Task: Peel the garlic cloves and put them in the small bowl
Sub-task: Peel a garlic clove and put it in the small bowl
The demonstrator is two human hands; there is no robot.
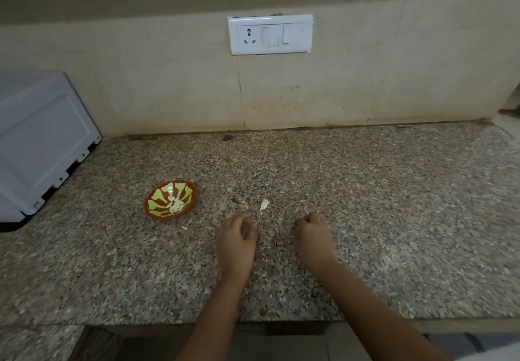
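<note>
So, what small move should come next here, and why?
Probably the left hand reaches forward for the pale garlic piece (clove or skin, unclear) lying on the speckled granite counter just beyond its fingers; the small red-and-green bowl already holds peeled cloves.

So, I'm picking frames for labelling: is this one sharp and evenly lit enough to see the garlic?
Head view: dim, warm, even light, no glare or hard shadows; wide-angle distortion bows the counter; left hand and right hand slightly blurred; small bowl and white garlic piece soft but recognisable.
</note>
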